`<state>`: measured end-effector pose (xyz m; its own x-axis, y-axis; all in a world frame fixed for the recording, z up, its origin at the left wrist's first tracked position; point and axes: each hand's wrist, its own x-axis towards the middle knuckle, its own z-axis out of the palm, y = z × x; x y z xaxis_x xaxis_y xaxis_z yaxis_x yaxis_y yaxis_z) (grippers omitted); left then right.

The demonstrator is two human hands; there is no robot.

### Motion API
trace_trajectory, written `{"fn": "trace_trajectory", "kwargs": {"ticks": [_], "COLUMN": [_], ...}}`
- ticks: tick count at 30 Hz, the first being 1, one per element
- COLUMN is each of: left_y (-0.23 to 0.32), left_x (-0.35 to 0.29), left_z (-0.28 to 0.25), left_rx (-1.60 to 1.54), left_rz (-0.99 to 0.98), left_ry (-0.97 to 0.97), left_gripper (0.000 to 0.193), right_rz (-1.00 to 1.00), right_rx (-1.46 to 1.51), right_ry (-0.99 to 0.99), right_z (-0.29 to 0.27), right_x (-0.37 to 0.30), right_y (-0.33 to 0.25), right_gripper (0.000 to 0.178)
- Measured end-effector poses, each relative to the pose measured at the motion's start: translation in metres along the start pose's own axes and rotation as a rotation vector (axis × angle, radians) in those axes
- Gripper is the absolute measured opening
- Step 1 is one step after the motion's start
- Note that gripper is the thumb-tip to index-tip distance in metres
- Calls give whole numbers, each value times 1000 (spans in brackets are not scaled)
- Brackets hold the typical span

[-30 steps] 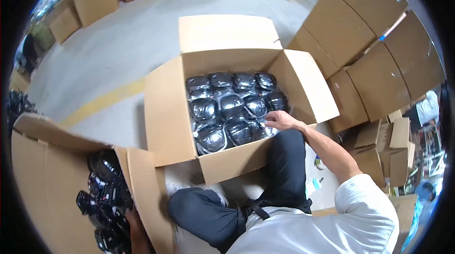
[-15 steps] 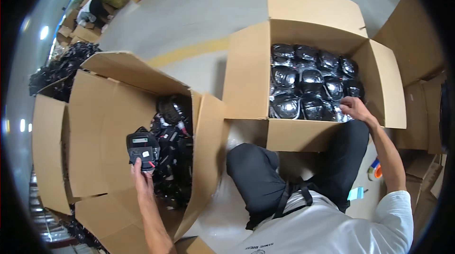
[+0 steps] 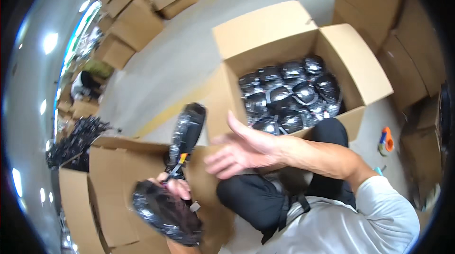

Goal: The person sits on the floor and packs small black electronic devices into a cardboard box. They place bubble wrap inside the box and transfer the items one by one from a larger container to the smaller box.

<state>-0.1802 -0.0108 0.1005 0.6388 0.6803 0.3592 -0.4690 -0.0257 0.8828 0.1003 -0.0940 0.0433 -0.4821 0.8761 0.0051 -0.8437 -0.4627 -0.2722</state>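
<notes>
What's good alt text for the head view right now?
A left hand grips two plastic-wrapped black packages over an open cardboard box; the empty right hand is open. To the right, another open box holds similar black packages.

Floor (image 3: pixel 180 55): smooth, pale grey, running from 10 to 12 o'clock, with a further patch near 4. Floor stripe (image 3: pixel 159 120): yellow, broad, slanting at 9 o'clock; a fainter yellow line at 12. Wall of stacked cartons (image 3: pixel 369 2): plain brown, tall, from 1 to 3 o'clock. Carton group (image 3: pixel 135 24): brown, between 10 and 11 o'clock. Open carton (image 3: pixel 177 0): flaps raised, 11 o'clock. Overhead surface (image 3: pixel 28 78): grey-blue, seemingly ceiling, 8 to 10 o'clock. Lamps (image 3: pixel 50 43): white, glaring, scattered from 8 to 10. Bright strip (image 3: pixel 80 36): blue-edged, slanting, 10 o'clock; details blurred.
</notes>
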Motion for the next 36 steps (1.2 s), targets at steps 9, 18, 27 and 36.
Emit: {"fn": "trace_trajectory", "kwargs": {"ticks": [9, 18, 27, 36], "left_y": [-122, -186, -194, -189], "left_x": [59, 112, 130, 123], "left_z": [67, 106, 77, 67], "left_rx": [-273, -300, -476, -437], "left_rz": [-408, -612, -437, -421], "left_ry": [-291, -208, 20, 50], "left_gripper": [70, 119, 105, 104], "right_rz": [-364, -571, 424, 267], "right_rx": [-162, -991, -1097, -323], "right_ry": [328, 768, 709, 873], "right_z": [-22, -35, -238, -319], "right_x": [-84, -139, -205, -216], "right_y": [-112, -191, -153, -143], "right_gripper": [28, 29, 38, 21]}}
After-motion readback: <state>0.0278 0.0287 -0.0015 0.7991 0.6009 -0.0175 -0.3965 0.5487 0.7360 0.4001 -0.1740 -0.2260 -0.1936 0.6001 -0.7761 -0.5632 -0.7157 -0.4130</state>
